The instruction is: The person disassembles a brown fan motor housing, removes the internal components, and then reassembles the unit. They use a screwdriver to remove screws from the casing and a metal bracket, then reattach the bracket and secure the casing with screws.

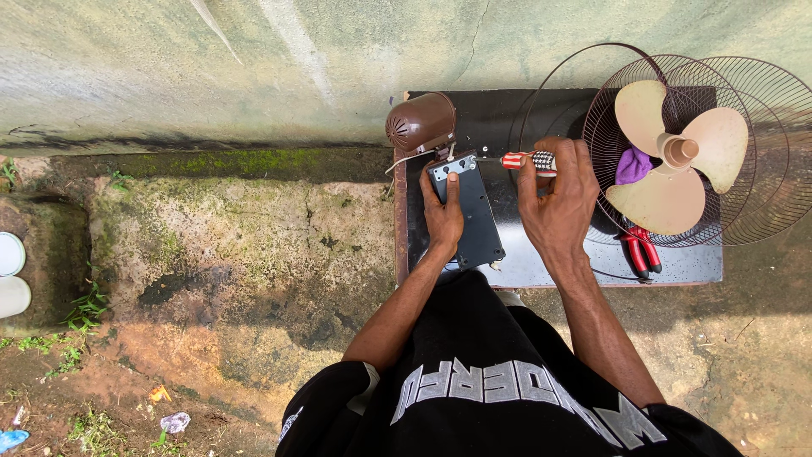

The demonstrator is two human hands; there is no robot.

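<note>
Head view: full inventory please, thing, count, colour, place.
table: 1, black top, against the wall
motor housing: 1, brown, table's back left corner
flat panel: 1, black with a grey metal plate at its far end, under the left hand
screwdriver: 1, red, white and dark patterned handle, tip pointing toward the metal plate
fan guards: 2, dark wire, right end of table
fan blade: 1, beige, inside the guard
cloth: 1, purple, under the blade
pliers: 1, red handles, near table's front edge
round containers: 2, white, far left on the ground
left hand: pressing on the panel
right hand: grip closed on the screwdriver
</note>
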